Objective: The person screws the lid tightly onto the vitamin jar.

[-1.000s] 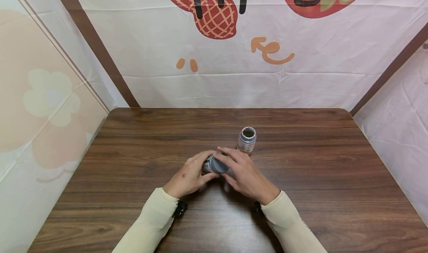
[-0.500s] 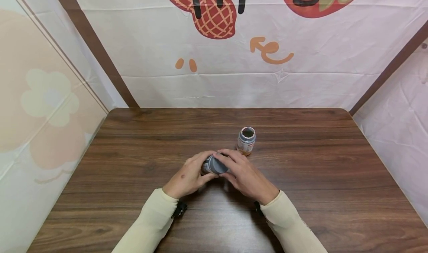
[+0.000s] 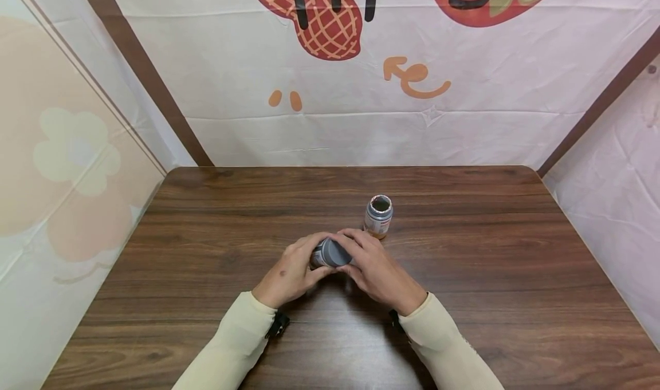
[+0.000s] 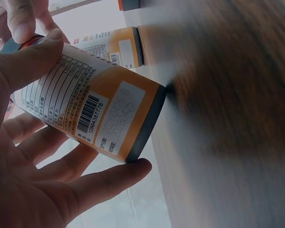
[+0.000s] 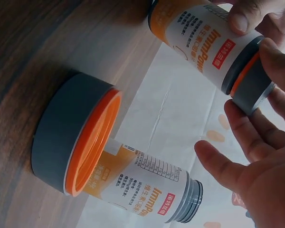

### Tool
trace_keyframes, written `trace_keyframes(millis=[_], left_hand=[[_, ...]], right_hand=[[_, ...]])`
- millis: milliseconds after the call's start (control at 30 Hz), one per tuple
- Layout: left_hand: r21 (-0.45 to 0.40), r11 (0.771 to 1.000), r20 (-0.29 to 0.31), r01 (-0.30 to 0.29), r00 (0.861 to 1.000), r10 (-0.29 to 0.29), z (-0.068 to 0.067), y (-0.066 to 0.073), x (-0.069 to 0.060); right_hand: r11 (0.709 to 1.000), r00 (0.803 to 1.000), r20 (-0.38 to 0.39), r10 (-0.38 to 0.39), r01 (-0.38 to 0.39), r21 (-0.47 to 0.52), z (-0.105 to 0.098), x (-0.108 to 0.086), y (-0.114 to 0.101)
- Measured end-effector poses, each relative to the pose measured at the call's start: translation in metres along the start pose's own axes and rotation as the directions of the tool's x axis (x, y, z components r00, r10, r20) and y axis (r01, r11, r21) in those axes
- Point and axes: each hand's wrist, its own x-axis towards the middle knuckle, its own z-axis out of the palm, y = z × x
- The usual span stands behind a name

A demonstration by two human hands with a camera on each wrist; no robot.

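Note:
A tilted bottle [image 3: 321, 255] with a white and orange label [image 4: 111, 104] is between both hands, its grey base edge at the tabletop. My left hand [image 3: 295, 272] grips its body, thumb on one side and fingers on the other. My right hand [image 3: 378, 270] holds the grey cap [image 3: 337, 252] by its rim with thumb and fingertips. In the right wrist view an orange ring shows between cap [image 5: 251, 88] and bottle neck. A second bottle [image 3: 378, 221] stands upright and uncapped behind my right hand.
A loose grey cap with an orange inside [image 5: 73, 135] lies on the table in the right wrist view; the head view does not show it. The wooden table [image 3: 247, 201] meets a printed white cloth [image 3: 232, 63] at its back edge.
My right hand's fingers have drawn in a little around the cap. The left hand and both bottles have stayed nearly in place, while the head view has shifted slightly.

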Motion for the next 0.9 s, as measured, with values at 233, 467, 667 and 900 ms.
trace_keyframes(millis=[233,467,667,900], left_hand=[[0.017,1.0,-0.002,0.006,1.0,-0.006,-0.0005,0.0015,-0.0002],[0.017,1.0,0.044,0.027,0.999,-0.027,-0.0023,0.0022,0.0002],[0.005,1.0,0.055,0.021,0.998,-0.021,-0.004,0.003,0.0028],[0.016,0.997,0.037,0.076,0.996,-0.076,-0.0052,0.0051,0.0001]], right_hand=[[1.0,1.0,-0.006,0.004,-0.004,-0.009,-0.0003,0.0004,-0.001],[0.997,0.998,0.041,0.057,-0.059,0.047,-0.0021,-0.0005,-0.0012],[0.972,0.976,0.12,0.18,-0.195,0.127,-0.0045,-0.0027,-0.0031],[0.944,0.951,0.193,0.242,-0.276,0.178,-0.0089,-0.0014,-0.0036]])
